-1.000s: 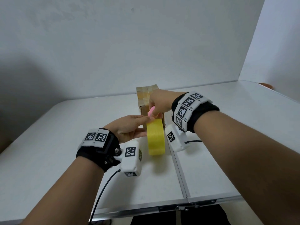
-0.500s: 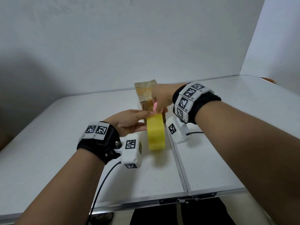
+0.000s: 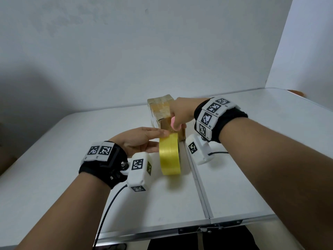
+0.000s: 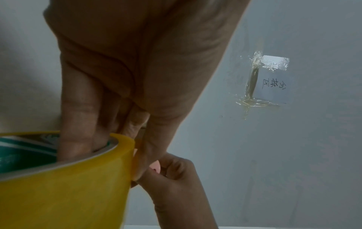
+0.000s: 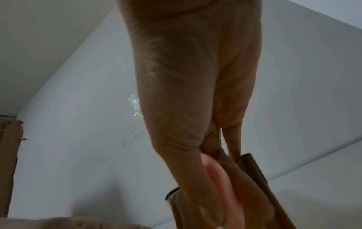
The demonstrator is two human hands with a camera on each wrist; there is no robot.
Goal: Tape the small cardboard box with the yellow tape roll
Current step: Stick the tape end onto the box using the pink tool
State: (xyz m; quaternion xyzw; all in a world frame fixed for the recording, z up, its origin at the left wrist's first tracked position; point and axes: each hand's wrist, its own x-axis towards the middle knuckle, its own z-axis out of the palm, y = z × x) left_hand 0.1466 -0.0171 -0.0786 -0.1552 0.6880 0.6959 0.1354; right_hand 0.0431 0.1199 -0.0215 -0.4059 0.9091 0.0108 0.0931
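The yellow tape roll [image 3: 170, 157] stands on edge on the white table [image 3: 72, 177]. My left hand [image 3: 162, 139] grips it. The fingers [image 4: 78, 124] reach into the roll's core [image 4: 23, 151] and the thumb lies on the outer band. Just behind the roll stands the small cardboard box [image 3: 159, 107], its top covered in clear tape. My right hand [image 3: 177, 126] is at the box's near face, above the roll's top, and pinches a small pink object [image 3: 173, 123]. The right wrist view shows that pink object [image 5: 219, 186] against the brown box [image 5: 260, 178]. Any loose tape end is hidden.
A seam [image 3: 198, 186] runs front to back through the table just right of the roll. A paper note [image 4: 272, 80] is taped to the wall behind. Another cardboard box [image 5: 8, 155] shows at the left edge of the right wrist view. A cable [image 3: 108, 210] trails from my left wrist.
The right hand with the pink object has drawn slightly up and away from the roll's top, toward the box. The left hand keeps its hold on the roll.
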